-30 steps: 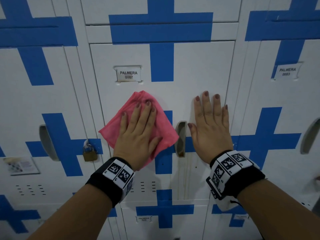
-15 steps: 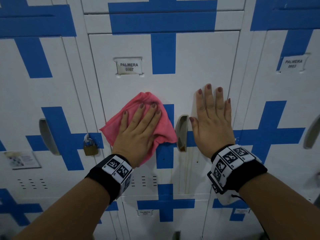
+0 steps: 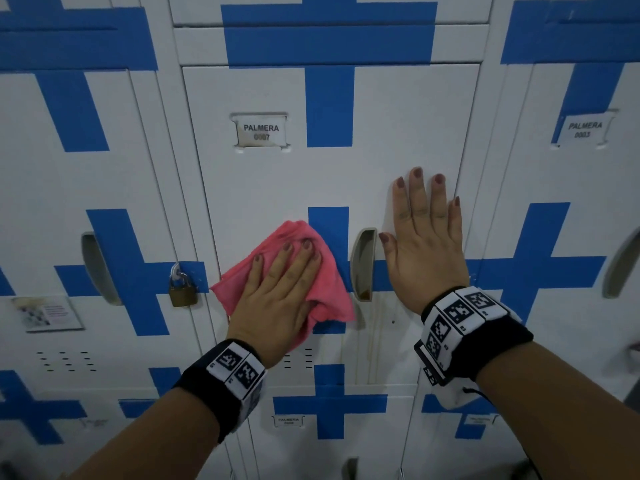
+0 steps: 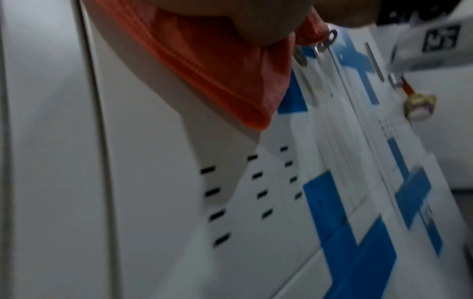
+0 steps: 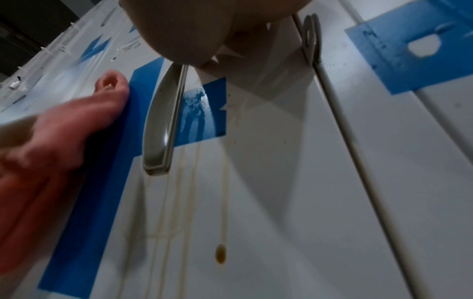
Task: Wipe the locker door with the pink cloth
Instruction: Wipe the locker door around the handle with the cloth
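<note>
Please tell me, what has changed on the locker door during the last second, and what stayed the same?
The left hand slid the pink cloth down the locker door, away from the name label, to beside the recessed handle. It presses the cloth flat as before; nothing was taken or released. The right hand stayed flat on the door, right of the handle.

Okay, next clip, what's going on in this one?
A person is wiping a white locker door. The left hand presses a pink cloth flat against the door, just left of the handle. The right hand lies flat on the door to the right of the handle. Brownish drip streaks below the handle are not yet wiped.
</note>
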`<state>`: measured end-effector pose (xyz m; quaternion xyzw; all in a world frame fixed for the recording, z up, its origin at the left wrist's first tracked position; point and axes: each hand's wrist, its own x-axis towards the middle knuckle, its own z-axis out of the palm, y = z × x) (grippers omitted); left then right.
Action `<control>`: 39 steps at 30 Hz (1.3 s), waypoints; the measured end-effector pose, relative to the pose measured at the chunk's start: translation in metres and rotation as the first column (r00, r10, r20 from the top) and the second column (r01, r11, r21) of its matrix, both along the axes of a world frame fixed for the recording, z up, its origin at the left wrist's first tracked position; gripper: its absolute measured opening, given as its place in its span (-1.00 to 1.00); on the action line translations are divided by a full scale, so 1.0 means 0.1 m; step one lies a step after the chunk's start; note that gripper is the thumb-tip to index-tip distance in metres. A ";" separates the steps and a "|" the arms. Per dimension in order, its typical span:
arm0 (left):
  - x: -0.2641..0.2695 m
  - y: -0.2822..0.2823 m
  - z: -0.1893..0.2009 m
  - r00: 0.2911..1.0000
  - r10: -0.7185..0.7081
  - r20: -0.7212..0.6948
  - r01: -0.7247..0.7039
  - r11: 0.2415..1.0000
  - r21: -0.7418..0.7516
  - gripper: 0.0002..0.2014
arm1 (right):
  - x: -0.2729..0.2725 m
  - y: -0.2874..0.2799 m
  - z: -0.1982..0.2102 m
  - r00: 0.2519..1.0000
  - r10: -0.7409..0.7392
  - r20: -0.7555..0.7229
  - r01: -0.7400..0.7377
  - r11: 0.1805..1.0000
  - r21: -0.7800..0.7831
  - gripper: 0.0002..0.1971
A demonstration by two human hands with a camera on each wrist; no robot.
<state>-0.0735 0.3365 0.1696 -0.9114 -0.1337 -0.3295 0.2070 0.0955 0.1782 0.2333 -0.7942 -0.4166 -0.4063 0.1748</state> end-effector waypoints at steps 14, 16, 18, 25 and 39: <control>0.23 -0.16 0.54 0.985 -0.161 0.058 0.163 0.986 -0.034 -0.45 | 0.01 -0.01 0.00 0.999 0.026 -0.028 -0.026 1.000 -0.003 -0.33; 0.20 -0.12 0.46 0.990 -0.139 0.013 0.139 0.990 0.013 -0.46 | 0.01 0.00 0.00 0.999 0.028 -0.026 -0.028 1.000 -0.002 -0.32; 0.18 -0.10 0.39 0.993 -0.118 -0.006 0.118 0.993 0.031 -0.46 | 0.01 -0.01 0.00 0.999 0.031 -0.020 -0.031 1.000 -0.002 -0.33; 0.10 -0.08 0.02 0.993 -0.090 -0.072 0.093 0.995 0.040 -0.44 | 0.01 -0.01 0.00 1.000 0.019 -0.008 -0.019 1.000 0.001 -0.33; 0.01 -0.35 -0.15 0.989 -0.113 0.093 0.134 0.954 -0.267 -0.39 | 0.01 -0.01 0.00 1.000 0.017 -0.005 -0.017 1.000 0.000 -0.34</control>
